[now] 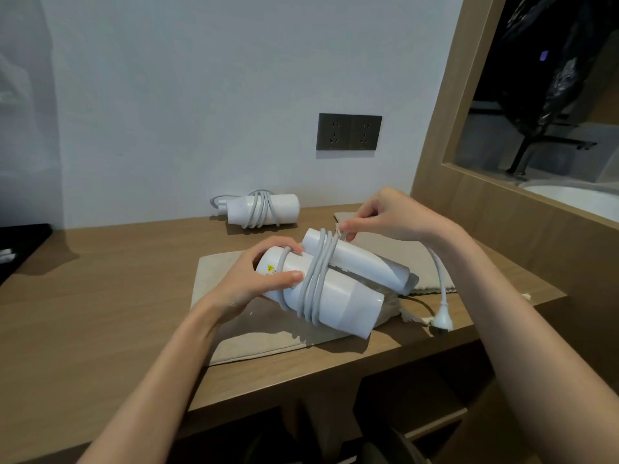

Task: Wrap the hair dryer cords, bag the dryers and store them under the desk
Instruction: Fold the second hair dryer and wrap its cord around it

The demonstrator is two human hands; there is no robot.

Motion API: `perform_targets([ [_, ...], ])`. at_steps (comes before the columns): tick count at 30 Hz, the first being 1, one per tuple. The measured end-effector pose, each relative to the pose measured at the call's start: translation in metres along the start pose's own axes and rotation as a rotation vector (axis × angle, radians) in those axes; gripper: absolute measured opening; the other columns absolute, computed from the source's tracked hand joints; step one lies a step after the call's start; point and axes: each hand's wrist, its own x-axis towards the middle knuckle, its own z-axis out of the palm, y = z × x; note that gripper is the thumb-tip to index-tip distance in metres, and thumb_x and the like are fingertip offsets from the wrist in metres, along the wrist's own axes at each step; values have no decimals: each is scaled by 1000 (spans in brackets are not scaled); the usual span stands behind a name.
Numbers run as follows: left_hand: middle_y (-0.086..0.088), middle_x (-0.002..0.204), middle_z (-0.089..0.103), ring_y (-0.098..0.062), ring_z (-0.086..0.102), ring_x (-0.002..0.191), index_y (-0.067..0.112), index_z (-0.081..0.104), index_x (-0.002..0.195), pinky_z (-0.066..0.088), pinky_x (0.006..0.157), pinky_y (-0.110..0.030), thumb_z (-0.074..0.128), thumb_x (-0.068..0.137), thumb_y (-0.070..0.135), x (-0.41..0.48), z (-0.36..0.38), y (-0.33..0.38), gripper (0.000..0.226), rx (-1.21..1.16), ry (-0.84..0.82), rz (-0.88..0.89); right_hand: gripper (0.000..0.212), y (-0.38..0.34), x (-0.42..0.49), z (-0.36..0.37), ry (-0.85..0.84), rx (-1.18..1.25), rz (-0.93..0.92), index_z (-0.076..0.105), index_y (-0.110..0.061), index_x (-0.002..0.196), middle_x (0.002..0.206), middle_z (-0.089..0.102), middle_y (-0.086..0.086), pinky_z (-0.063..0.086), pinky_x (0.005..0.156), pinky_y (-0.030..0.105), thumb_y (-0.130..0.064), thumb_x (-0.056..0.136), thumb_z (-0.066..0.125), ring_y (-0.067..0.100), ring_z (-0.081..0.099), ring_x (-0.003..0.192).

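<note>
The desk (100,296) has lots of bare wood on its left half, so a hand could slide in there with nothing in the way. In the far left corner sits a black thing (20,242). At the back edge, by the wall, lies a wrapped hair dryer (264,209), with bare wood between it and the cloth bag (268,339) in the middle. Both hands and the held dryer (335,296) fill the space over that bag. The right edge is tight: a wooden panel (502,212) stands close, and the plug (443,319) dangles over the front right corner. Under the desk is an open dark space (385,413).
</note>
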Motion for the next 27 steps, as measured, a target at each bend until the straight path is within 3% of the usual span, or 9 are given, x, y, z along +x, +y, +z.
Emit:
perform_targets([
  [3,14,98,63,-8,64,82,28,67,92,54,60,-29,80,53,35,0,-1,1,42,-1,37,6,28,-6,6,1,11,-65,5,78,-21,77,56,55,8,27,49,29,-43,86,64,16,32,49],
  [10,16,95,63,-4,64,78,29,67,89,56,54,-34,83,56,29,1,-1,-1,37,-42,181,-9,29,-24,11,5,146,-229,1,77,-22,82,47,49,-4,28,48,25,-37,94,55,9,35,41],
  [14,8,95,61,-11,62,77,23,64,92,57,53,-37,81,73,10,6,4,-4,29,-69,349,-42,37,-42,13,14,294,-430,-62,74,-20,84,56,54,-4,30,53,28,-37,98,45,17,49,56],
  [19,1,98,60,-16,61,79,22,64,92,57,56,-37,78,76,14,6,-5,-5,23,-198,507,-107,45,-44,18,42,342,-547,-168,48,-18,62,56,46,-3,26,49,30,-39,101,38,24,46,62],
  [23,-3,99,63,-20,62,83,19,64,99,57,55,-39,79,76,15,4,-4,-5,27,-283,565,-152,38,-35,21,63,370,-527,-219,58,-16,76,75,61,-2,29,54,32,-38,101,38,24,56,74],
  [27,-10,104,63,-25,63,83,19,65,102,58,59,-48,80,74,18,4,-6,-6,32,-303,576,-210,34,-27,22,76,393,-551,-243,64,-23,87,77,52,-8,26,54,31,-39,100,37,18,51,74],
])
